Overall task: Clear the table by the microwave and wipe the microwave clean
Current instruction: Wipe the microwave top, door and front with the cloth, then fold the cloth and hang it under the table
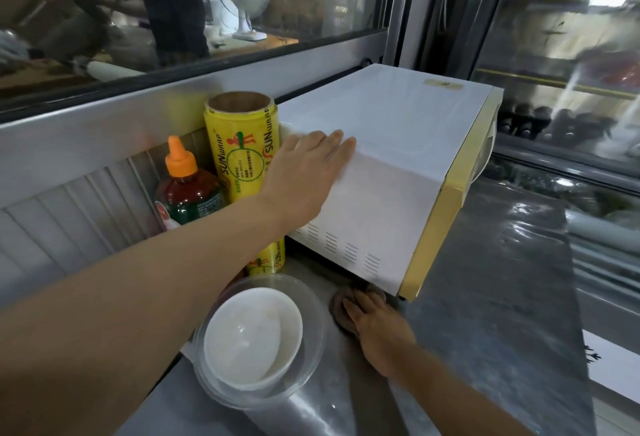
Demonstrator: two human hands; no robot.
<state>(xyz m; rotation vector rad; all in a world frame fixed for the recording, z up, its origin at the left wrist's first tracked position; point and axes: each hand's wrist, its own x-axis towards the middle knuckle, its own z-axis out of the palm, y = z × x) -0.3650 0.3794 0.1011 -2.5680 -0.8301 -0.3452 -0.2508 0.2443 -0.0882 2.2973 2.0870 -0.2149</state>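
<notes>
A white microwave with a yellowed front stands tilted on the steel table, its near side lifted. My left hand lies flat on the microwave's top left edge, fingers straight. Lower down, my right hand presses a brown cloth against the table right under the microwave's raised near corner; part of the cloth is hidden beneath it.
Left of the microwave stand a yellow cling-wrap roll and a red sauce bottle with an orange cap. A clear plastic cup holding a white bowl sits in front of them. A glass display case rises behind.
</notes>
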